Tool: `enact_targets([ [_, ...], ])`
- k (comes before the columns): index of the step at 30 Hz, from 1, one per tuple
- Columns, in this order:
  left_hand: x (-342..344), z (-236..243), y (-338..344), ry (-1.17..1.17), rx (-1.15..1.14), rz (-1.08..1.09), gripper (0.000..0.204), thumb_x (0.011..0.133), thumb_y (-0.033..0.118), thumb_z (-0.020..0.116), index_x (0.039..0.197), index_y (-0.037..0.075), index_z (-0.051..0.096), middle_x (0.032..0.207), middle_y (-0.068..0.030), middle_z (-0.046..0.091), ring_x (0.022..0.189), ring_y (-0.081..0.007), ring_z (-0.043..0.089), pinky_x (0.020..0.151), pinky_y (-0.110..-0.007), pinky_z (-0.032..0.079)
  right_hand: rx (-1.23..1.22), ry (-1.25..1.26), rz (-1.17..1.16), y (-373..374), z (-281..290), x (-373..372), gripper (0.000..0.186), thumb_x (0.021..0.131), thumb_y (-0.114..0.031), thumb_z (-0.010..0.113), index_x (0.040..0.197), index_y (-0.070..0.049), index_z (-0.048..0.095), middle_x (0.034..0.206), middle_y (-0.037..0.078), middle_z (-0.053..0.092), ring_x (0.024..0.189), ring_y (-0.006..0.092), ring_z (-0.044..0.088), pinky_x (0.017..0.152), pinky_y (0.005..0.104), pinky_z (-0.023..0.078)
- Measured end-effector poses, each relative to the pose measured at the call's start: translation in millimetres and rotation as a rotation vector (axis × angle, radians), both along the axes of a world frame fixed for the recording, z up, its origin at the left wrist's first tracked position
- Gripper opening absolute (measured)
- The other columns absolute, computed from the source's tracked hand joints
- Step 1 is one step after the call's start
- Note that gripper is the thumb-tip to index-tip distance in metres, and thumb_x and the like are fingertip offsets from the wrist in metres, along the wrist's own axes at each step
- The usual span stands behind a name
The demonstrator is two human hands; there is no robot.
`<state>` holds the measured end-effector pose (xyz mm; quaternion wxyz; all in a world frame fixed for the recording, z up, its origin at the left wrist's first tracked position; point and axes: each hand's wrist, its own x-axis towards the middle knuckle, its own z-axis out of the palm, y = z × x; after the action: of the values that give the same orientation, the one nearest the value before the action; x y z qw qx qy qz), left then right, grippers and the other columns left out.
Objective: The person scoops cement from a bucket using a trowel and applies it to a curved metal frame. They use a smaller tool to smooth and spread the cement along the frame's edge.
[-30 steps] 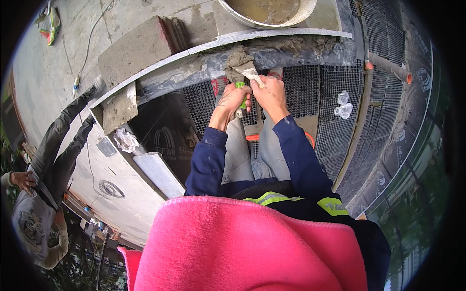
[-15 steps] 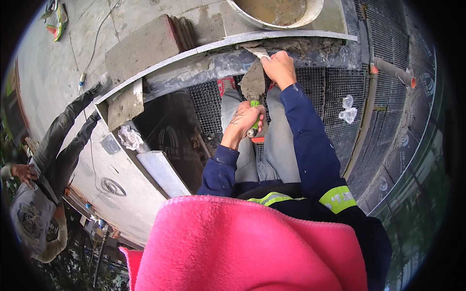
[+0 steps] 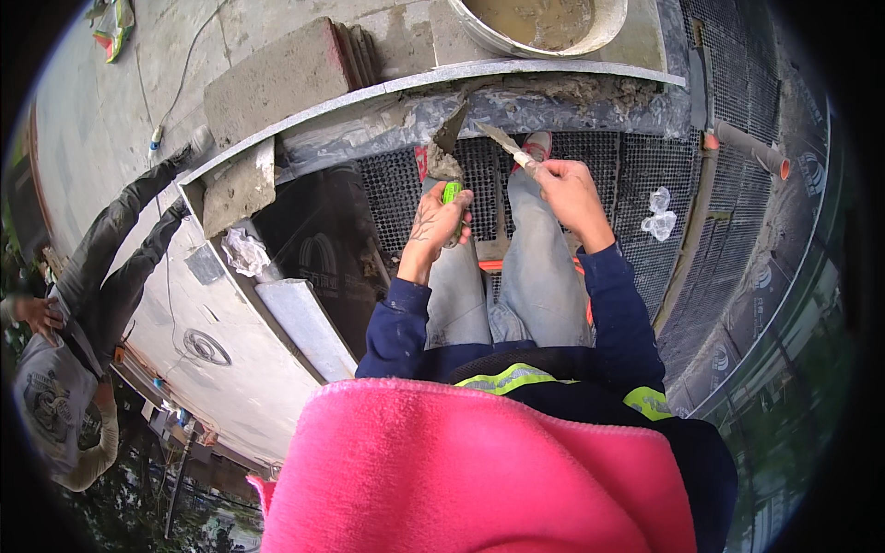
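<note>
My left hand (image 3: 438, 221) grips the green handle (image 3: 452, 194) of a trowel, whose blade (image 3: 448, 124) points up toward the mortar-smeared ledge (image 3: 355, 143), with a lump of grey mortar (image 3: 444, 164) near the handle. My right hand (image 3: 572, 198) holds a narrow scraper (image 3: 507, 143) by its pale handle, its blade angled up-left beside the trowel, just below the ledge. Above the ledge runs a thin metal edge (image 3: 553, 66), with loose mortar (image 3: 608, 90) beneath it.
A bucket (image 3: 613, 32) of murky water and stacked grey slabs (image 3: 263, 78) sit above the ledge. Gridded dark drainage panels (image 3: 636, 166), a grey pipe (image 3: 747, 143) and crumpled clear plastic (image 3: 659, 212) lie right. A metal strip (image 3: 300, 323) lies left, near another person's legs (image 3: 124, 240).
My right hand with the scraper has dropped from the ledge to below it. My left hand with the trowel has shifted left and up, its blade now nearer the ledge.
</note>
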<state>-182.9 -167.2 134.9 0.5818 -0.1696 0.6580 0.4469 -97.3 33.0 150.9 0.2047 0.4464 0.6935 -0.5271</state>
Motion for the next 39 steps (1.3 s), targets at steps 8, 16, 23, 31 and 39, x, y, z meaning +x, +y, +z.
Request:
enact_targets([
  [8, 10.7, -1.8, 13.6, -0.348, 0.28, 0.393, 0.014, 0.095, 0.024, 0.054, 0.099, 0.011, 0.05, 0.065, -0.0017, 0.05, 0.044, -0.0088, 0.043, 0.037, -0.024, 0.037, 0.098, 0.041, -0.011, -57.6, -10.5, -0.1, 0.037, 0.09, -0.03, 0.063, 0.104, 0.004, 0.069, 0.074, 0.013, 0.069, 0.063, 0.0169, 0.063, 0.061, 0.0325, 0.048],
  [16, -16.2, -2.5, 21.0, -0.211, 0.157, 0.152, 0.015, 0.093, 0.021, 0.056, 0.096, 0.007, 0.051, 0.065, -0.0024, 0.05, 0.045, -0.0113, 0.046, 0.038, -0.027, 0.039, 0.3, 0.043, -0.066, -9.0, -26.1, -37.7, 0.044, 0.085, -0.036, 0.065, 0.102, 0.005, 0.069, 0.09, 0.026, 0.068, 0.086, 0.0369, 0.069, 0.077, 0.039, 0.052],
  [23, -38.1, 5.6, 24.9, 0.056, -0.078, -0.144, 0.029, 0.087, 0.019, 0.059, 0.106, -0.002, 0.056, 0.066, -0.0046, 0.054, 0.044, -0.0114, 0.05, 0.038, -0.028, 0.04, 0.068, -0.069, 0.359, 11.9, 65.6, -30.6, 0.037, 0.082, -0.032, 0.066, 0.097, 0.002, 0.072, 0.084, 0.024, 0.069, 0.081, 0.0354, 0.069, 0.074, 0.0394, 0.052],
  [31, -35.6, -13.3, 31.4, 0.229, -0.119, -0.394, 0.028, 0.085, 0.024, 0.054, 0.076, -0.002, 0.061, 0.053, -0.01, 0.057, 0.043, -0.0179, 0.059, 0.045, -0.034, 0.048, 0.297, 0.049, 0.4, -12.2, 40.9, -29.5, 0.038, 0.08, -0.029, 0.066, 0.096, 0.004, 0.07, 0.089, 0.028, 0.067, 0.086, 0.0407, 0.067, 0.077, 0.0435, 0.054],
  [39, -33.4, -7.0, 39.3, 0.24, -0.15, -0.456, 0.03, 0.084, 0.024, 0.056, 0.068, -0.002, 0.06, 0.051, -0.0105, 0.059, 0.044, -0.0197, 0.061, 0.047, -0.034, 0.05, 0.329, 0.06, 0.367, -6.4, 9.1, -39.2, 0.039, 0.08, -0.032, 0.067, 0.096, 0.004, 0.071, 0.078, 0.021, 0.069, 0.076, 0.0354, 0.068, 0.074, 0.0397, 0.053],
])
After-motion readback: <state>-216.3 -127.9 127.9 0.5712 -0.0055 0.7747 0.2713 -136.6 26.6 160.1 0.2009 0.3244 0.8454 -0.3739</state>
